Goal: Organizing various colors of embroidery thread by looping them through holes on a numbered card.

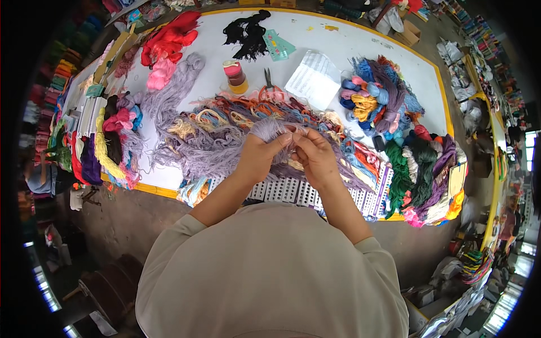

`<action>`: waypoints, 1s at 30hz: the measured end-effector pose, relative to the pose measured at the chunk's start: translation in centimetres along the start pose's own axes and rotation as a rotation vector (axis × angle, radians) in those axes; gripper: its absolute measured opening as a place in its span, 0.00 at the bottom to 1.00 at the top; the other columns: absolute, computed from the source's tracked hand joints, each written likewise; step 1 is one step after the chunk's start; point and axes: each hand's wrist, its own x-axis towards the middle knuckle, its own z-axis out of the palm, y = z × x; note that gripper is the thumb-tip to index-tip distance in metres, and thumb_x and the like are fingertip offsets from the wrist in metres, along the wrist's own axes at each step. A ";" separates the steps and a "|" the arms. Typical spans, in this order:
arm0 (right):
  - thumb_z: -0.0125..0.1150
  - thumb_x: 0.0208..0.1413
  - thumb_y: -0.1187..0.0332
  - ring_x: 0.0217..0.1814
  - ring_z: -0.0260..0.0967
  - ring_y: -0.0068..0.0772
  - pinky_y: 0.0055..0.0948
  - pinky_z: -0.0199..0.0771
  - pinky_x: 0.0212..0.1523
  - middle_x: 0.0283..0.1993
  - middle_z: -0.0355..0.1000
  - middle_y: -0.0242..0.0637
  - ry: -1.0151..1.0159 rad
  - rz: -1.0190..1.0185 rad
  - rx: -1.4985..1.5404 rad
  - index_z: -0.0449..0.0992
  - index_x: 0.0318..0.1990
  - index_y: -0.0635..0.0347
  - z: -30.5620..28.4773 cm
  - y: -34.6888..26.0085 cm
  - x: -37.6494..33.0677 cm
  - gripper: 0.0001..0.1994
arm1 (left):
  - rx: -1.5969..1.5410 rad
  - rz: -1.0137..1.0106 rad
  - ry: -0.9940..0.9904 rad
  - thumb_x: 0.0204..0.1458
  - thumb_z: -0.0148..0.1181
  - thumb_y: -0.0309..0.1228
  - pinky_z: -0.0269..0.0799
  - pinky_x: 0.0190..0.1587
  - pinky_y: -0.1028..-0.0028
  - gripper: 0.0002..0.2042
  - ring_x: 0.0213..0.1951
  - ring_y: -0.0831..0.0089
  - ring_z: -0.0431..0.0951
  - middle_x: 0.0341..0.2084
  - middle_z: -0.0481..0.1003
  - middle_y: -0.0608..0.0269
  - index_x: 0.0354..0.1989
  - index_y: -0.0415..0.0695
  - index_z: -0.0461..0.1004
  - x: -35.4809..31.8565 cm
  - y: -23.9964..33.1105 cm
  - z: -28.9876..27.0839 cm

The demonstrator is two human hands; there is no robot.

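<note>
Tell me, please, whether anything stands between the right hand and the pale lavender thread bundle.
Nothing visible does: the right hand and the left hand meet at the pale lavender thread bundle. The red-handled metal scissors lie beyond, out of the way.

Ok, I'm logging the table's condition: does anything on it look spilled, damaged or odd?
Yes. Yellowish patches mark the white tabletop near its far edge, perhaps stains or wear; I can't tell which. Lavender thread left of the left hand also sprawls in a loose tangle rather than neat hanks.

Hands pinching lilac yarn; scissors, white paper beyond on table.
</note>
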 end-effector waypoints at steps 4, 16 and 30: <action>0.53 0.61 0.67 0.23 0.57 0.12 0.18 0.67 0.29 0.33 0.70 0.21 -0.029 0.003 0.167 0.73 0.41 0.54 -0.7 0.6 0.5 0.05 | -0.076 -0.060 -0.067 0.56 0.57 0.29 0.71 0.42 0.76 0.10 0.38 0.77 0.75 0.36 0.77 0.64 0.43 0.36 0.75 0.0 0.0 -0.3; 0.57 0.60 0.68 0.25 0.59 0.10 0.17 0.66 0.28 0.30 0.69 0.20 0.038 -0.060 -0.225 0.74 0.42 0.54 0.1 0.5 -0.1 0.05 | 0.067 0.039 -0.035 0.60 0.54 0.35 0.71 0.47 0.72 0.16 0.43 0.73 0.76 0.41 0.77 0.60 0.49 0.35 0.73 -0.3 -0.3 0.0; 0.61 0.56 0.69 0.24 0.59 0.11 0.15 0.60 0.24 0.32 0.71 0.22 0.014 -0.043 -0.099 0.76 0.42 0.55 -0.5 0.8 0.0 0.07 | -0.107 -0.105 -0.143 0.62 0.41 0.52 0.68 0.52 0.69 0.29 0.48 0.72 0.73 0.48 0.73 0.60 0.57 0.36 0.67 -0.3 -0.4 -0.2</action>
